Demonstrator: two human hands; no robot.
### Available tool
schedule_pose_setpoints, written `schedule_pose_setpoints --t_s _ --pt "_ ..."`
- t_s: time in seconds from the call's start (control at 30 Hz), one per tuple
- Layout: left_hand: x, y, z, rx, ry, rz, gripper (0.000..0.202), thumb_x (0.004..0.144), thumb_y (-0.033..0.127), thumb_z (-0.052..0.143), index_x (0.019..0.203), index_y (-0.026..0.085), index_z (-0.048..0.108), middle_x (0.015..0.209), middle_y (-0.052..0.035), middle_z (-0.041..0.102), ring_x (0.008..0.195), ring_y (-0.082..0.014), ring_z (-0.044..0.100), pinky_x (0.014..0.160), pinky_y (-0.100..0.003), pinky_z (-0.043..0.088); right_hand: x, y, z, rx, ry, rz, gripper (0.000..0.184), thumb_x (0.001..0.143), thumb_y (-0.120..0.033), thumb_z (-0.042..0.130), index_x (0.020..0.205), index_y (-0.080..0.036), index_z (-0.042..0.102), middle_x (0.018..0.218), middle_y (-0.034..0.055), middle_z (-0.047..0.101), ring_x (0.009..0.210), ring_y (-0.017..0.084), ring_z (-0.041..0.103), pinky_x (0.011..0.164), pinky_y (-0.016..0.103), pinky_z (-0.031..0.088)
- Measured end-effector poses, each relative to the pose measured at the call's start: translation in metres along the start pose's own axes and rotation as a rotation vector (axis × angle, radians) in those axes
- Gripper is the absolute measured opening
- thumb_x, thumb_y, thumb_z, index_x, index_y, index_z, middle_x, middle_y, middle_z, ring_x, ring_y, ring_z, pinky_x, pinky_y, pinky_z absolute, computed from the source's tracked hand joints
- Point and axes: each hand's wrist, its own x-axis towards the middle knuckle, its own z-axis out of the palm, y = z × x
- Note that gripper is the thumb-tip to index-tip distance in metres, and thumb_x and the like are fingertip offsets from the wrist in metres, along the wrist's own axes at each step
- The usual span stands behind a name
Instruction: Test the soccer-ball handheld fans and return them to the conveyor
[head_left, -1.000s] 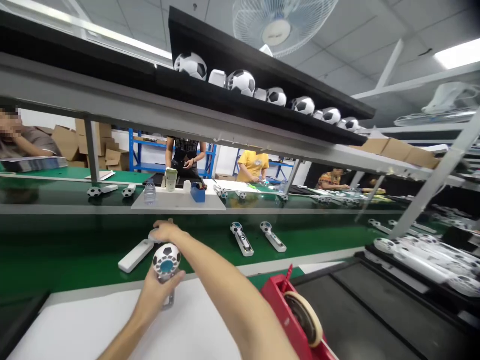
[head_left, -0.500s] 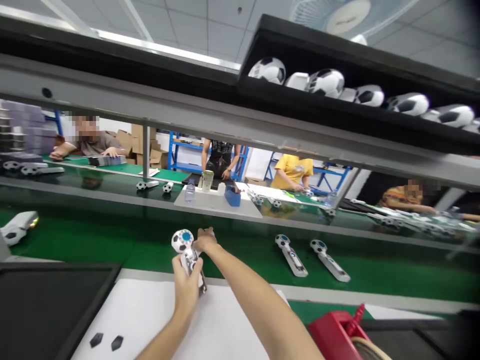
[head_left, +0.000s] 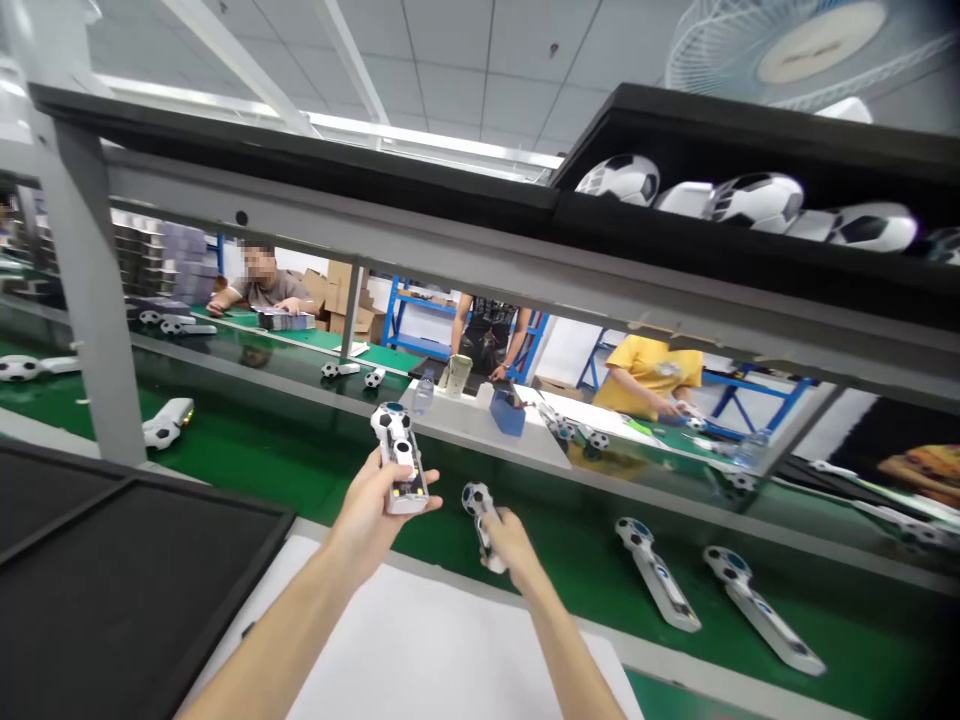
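Observation:
My left hand point(head_left: 375, 500) is wrapped round the handle of a white handheld device point(head_left: 403, 462) with a soccer-ball-patterned head, raised over the green conveyor belt point(head_left: 300, 500). The handle's inner parts show. To its right, my right hand point(head_left: 514, 548) is closed on the handle of a second soccer-ball device point(head_left: 478, 500), low over the belt. Whether that one touches the belt I cannot tell. Farther right, two more such devices, one nearer point(head_left: 656, 575) and one beyond it point(head_left: 763, 610), lie on the belt with their handles uncovered.
White paper point(head_left: 427, 640) covers the bench in front of me, with a black tray point(head_left: 127, 560) on the left. A grey post point(head_left: 90, 290) and an overhead shelf point(head_left: 735, 225) holding several soccer-ball devices frame the belt. Several people work across the line, one in a yellow shirt point(head_left: 652, 375).
The view has turned left. My left hand has lifted its device and tilted it. My right hand, earlier just beyond that device, has come back to the right with a second device in it.

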Motion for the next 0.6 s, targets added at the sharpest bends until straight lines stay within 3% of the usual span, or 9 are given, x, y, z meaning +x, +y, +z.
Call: schedule_pose_setpoints --t_s 0.07,0.13,0.2,0.3,0.37,0.5,0.6 --pt "-0.008 0.003 0.004 0.031 -0.053 -0.013 0.027 0.081 0.011 0.06 0.107 0.017 0.06 0.122 -0.0112 0.061 0.107 -0.0308 0.067 0.072 -0.041 0.063 -0.009 -0.002 -0.018 0.227 -0.091 -0.03 0.026 0.099 -0.034 0.049 0.108 -0.012 0.06 0.101 0.0086 0.067 0.084 0.019 0.067 0.074 0.036 0.057" --pt "-0.015 0.005 0.008 0.068 -0.112 -0.02 0.032 0.081 0.012 0.059 0.113 0.019 0.059 0.128 -0.0114 0.059 0.107 -0.0316 0.066 0.068 -0.04 0.063 -0.024 -0.008 -0.035 0.434 -0.147 -0.097 0.026 0.096 -0.029 0.043 0.106 -0.012 0.06 0.103 0.0114 0.068 0.082 0.019 0.068 0.07 0.033 0.057" --pt "-0.019 0.006 0.012 0.097 -0.177 -0.017 0.037 0.081 0.013 0.058 0.118 0.021 0.058 0.133 -0.0108 0.058 0.105 -0.0315 0.067 0.066 -0.038 0.062 -0.044 -0.018 -0.049 0.589 -0.174 -0.176 0.031 0.087 -0.028 0.045 0.109 -0.013 0.06 0.105 0.0126 0.069 0.075 0.02 0.068 0.064 0.031 0.057" --pt "-0.024 0.005 0.019 0.115 -0.279 -0.028 0.044 0.079 0.012 0.06 0.122 0.022 0.058 0.134 -0.0103 0.059 0.09 -0.0275 0.072 0.064 -0.034 0.06 -0.079 -0.037 -0.064 0.72 -0.211 -0.271 0.046 0.078 -0.028 0.054 0.121 -0.014 0.057 0.088 0.0091 0.071 0.061 0.02 0.065 0.056 0.03 0.053" --pt "-0.026 0.005 0.025 0.096 -0.308 -0.035 0.047 0.077 0.013 0.061 0.123 0.022 0.059 0.134 -0.011 0.06 0.087 -0.0279 0.072 0.064 -0.034 0.06 -0.1 -0.049 -0.07 0.788 -0.218 -0.318 0.058 0.077 -0.027 0.059 0.133 -0.015 0.049 0.083 0.0081 0.072 0.061 0.021 0.067 0.057 0.03 0.052" --pt "-0.03 0.004 0.034 0.005 -0.292 -0.064 0.044 0.075 0.016 0.063 0.119 0.02 0.063 0.134 -0.0127 0.061 0.108 -0.0372 0.066 0.06 -0.037 0.062 -0.127 -0.064 -0.071 0.906 -0.199 -0.374 0.08 0.074 -0.026 0.069 0.145 -0.02 0.033 0.093 0.0098 0.073 0.074 0.026 0.071 0.064 0.033 0.053" --pt "-0.034 0.003 0.035 -0.046 -0.293 -0.126 0.04 0.077 0.023 0.066 0.116 0.017 0.066 0.127 -0.0142 0.066 0.088 -0.0332 0.073 0.057 -0.038 0.062 -0.131 -0.065 -0.07 0.964 -0.28 -0.392 0.076 0.074 -0.026 0.07 0.142 -0.021 0.037 0.094 0.01 0.072 0.07 0.024 0.07 0.06 0.032 0.052"
